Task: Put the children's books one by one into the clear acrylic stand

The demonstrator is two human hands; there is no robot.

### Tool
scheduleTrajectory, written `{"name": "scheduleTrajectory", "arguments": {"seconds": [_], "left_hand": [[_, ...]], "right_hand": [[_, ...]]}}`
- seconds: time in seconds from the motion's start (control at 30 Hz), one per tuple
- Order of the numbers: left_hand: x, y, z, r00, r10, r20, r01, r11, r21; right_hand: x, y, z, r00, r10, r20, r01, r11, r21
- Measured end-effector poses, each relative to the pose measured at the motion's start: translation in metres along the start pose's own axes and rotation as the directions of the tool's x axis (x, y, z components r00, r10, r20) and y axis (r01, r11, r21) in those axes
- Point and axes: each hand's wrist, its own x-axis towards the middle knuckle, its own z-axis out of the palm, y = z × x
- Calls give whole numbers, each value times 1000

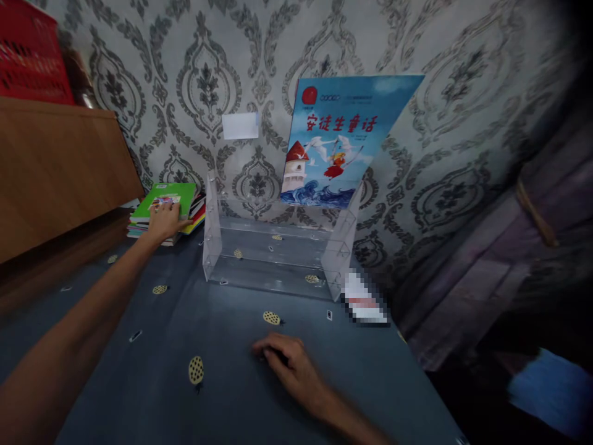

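My left hand (pixel 164 221) lies on a green book (pixel 178 194) at the top of a book stack, its fingers stretched over the cover and its thumb spread to the right. My right hand (pixel 291 368) rests low over the tabletop, loosely curled, with a gap between thumb and index finger and nothing seen in it. Between the stack and the right edge stands a clear tiered acrylic rack (pixel 273 275). A blue picture book (pixel 343 164) with red Chinese characters leans upright at the rack's back right. The lower tiers hold no books.
A dark blue cloth (pixel 231 371) with yellow prints covers the table. A wooden cabinet (pixel 55 179) bearing a red basket (pixel 32 55) stands at left. Patterned wallpaper is behind, with a white switch plate (pixel 240 126). A pixelated patch (pixel 365 300) lies right of the rack; a tied curtain (pixel 491 266) hangs beyond.
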Motion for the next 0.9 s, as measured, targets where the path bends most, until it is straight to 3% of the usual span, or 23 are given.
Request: {"name": "scheduleTrajectory", "arguments": {"seconds": [0.3,0.5,0.63,0.77,0.9], "left_hand": [[-3,-10,-7,999,26,21,-27,999,35],[2,-23,-12,1000,2,23,-1,999,-46],[3,-46,-16,985,-171,11,171,979,-112],[-2,-72,-15,898,-433,84,441,887,-139],[-1,-85,-15,827,-539,159,561,808,-179]], "right_hand": [[1,1,0,1000,-22,-2,22,998,53],[3,3,0,1000,-22,-1,22,997,68],[2,7,1,1000,0,-3,0,999,53],[2,9,0,1000,-4,11,3,999,49],[3,8,-1,1000,1,18,-2,999,41]]}}
